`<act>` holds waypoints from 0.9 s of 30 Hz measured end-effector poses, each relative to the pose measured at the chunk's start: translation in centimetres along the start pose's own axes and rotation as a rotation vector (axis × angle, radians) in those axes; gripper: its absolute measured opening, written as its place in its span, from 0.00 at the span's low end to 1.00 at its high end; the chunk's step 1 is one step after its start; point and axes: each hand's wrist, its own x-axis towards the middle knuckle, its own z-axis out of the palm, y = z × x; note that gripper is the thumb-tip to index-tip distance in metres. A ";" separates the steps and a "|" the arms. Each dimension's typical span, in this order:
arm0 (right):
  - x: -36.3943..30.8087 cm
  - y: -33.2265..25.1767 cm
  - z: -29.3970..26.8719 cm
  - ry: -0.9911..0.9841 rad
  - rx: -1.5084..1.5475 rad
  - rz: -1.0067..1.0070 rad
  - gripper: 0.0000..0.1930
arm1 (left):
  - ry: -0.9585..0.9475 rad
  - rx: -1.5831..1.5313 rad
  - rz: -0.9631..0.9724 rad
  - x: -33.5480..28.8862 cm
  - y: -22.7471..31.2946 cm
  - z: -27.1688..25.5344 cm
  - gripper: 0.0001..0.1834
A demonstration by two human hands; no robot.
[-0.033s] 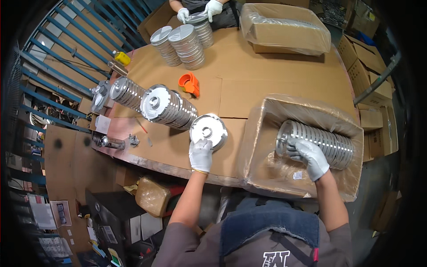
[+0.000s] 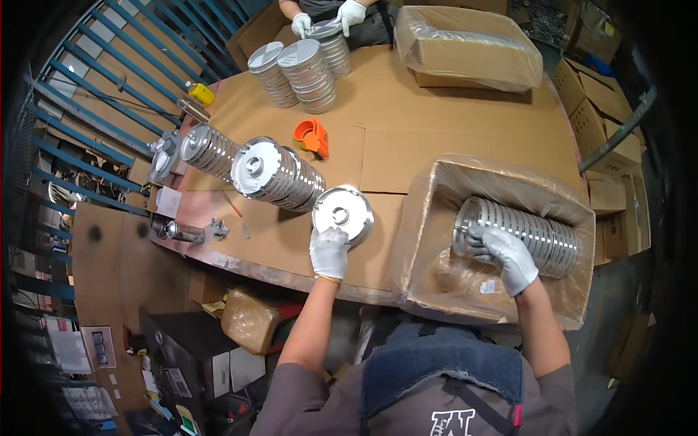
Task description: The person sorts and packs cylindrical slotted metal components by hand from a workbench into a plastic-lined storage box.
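Observation:
My left hand (image 2: 329, 253), in a white glove, grips the near edge of a round silver metal disc (image 2: 352, 211) with a raised hub, its fingers over the top face. That disc lies on the cardboard-covered table. My right hand (image 2: 507, 258), gloved too, reaches into a plastic-lined carton (image 2: 416, 240). Its bent fingers are at the left end of a row of metal discs (image 2: 523, 229) lying on their sides; the fingertips are partly hidden. Just left of the single disc, a leaning stack of hubbed discs (image 2: 280, 174) stands on the table.
Beyond it lie another stack (image 2: 209, 150) and an orange tape dispenser (image 2: 311, 136). Across the table a co-worker's gloved hands (image 2: 350, 14) touch stacked discs (image 2: 307, 73). A second lined carton (image 2: 469, 54) sits far right. A spray can (image 2: 184, 232) and yellow bottle (image 2: 199, 93) are left.

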 end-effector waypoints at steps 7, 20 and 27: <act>1.3 0.8 1.9 -0.124 0.156 0.005 0.20 | -0.026 -1.281 -0.665 4.3 3.8 -8.8 0.07; 0.9 -1.2 8.2 -0.093 0.771 -0.043 0.24 | -0.401 -2.689 -0.824 3.5 9.2 -9.6 0.23; 1.7 -0.8 7.4 -0.034 0.747 -0.076 0.34 | -0.453 -2.253 -0.450 4.2 11.1 -11.6 0.21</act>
